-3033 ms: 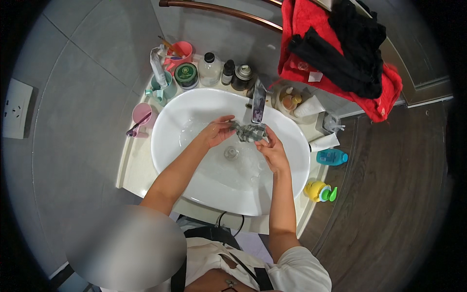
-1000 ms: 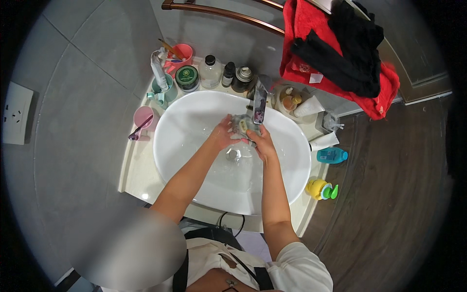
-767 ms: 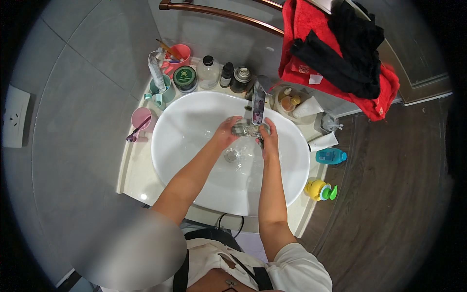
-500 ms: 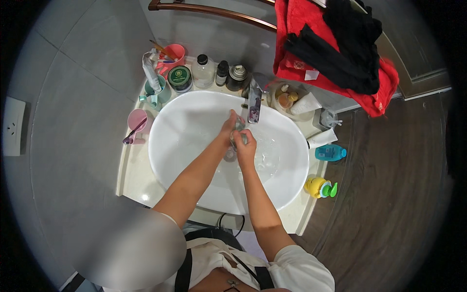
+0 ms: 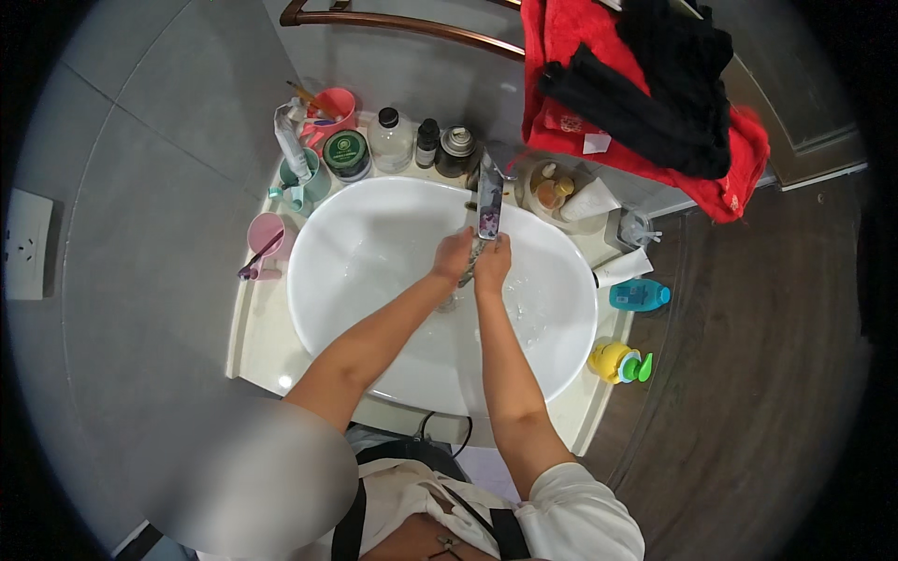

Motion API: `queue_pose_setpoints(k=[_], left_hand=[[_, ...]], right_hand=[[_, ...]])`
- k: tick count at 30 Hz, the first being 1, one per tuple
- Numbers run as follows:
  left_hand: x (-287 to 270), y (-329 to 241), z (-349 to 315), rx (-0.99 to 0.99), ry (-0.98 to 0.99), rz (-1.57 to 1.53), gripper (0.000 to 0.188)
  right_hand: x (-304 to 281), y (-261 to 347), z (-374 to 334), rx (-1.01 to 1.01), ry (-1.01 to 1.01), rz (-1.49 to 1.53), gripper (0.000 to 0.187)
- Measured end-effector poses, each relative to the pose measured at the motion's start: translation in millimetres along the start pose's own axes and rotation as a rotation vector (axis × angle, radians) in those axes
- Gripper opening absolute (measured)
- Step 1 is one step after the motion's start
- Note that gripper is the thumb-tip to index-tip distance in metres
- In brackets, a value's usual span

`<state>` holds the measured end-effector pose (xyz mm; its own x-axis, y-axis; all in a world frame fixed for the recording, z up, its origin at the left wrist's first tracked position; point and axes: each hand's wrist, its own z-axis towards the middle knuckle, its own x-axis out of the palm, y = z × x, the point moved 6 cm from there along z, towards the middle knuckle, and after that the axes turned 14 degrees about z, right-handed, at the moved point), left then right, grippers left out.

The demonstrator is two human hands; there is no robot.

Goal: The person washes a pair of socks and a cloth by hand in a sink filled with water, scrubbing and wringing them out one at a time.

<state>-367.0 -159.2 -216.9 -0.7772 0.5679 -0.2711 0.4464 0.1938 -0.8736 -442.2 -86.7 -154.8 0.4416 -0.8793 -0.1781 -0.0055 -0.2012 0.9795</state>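
Observation:
Both hands are over the white oval washbasin point(image 5: 323, 271), just below the mouth of the metal tap point(image 5: 489, 192). Between them is a small clear, greyish, glassy-looking thing point(image 5: 470, 266); its kind cannot be made out. My left hand point(image 5: 453, 254) is closed against its left side. From the right, my right hand point(image 5: 493, 262) closes on it, with the fingertips close under the tap. The hands and tap partly hide the thing and some of the fingers. Wet, shiny patches show on the basin's bottom.
Behind the basin stand a pink cup point(image 5: 334, 105), a green-lidded jar point(image 5: 346, 154), a clear bottle point(image 5: 390, 145) and small dark bottles. A pink mug point(image 5: 266, 232) is at left. On the right are a blue bottle point(image 5: 640, 295) and a yellow pump bottle point(image 5: 615, 362). A red towel point(image 5: 571, 112) hangs above.
Both hands have moved away from me, up close under the tap, the right one also shifting right. The glassy thing moved with them and now slants between the palms.

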Motion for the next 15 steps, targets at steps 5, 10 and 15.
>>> queue_pose_setpoints(k=[5,10,15], left_hand=[[-25.8,12.9,21.6,-0.231,0.154,-0.497,0.038],[-13.6,-29.9,-34.4,-0.310,0.173,-0.513,0.033],[-34.2,-34.3,-38.6,-0.180,0.153,-0.739,0.031]], right_hand=[[21.8,1.1,-27.8,-0.119,-0.024,-0.106,0.023],[5.4,-14.6,8.0,0.246,0.029,0.343,0.020],[10.4,-16.2,2.0,0.395,0.012,0.811,0.029]])
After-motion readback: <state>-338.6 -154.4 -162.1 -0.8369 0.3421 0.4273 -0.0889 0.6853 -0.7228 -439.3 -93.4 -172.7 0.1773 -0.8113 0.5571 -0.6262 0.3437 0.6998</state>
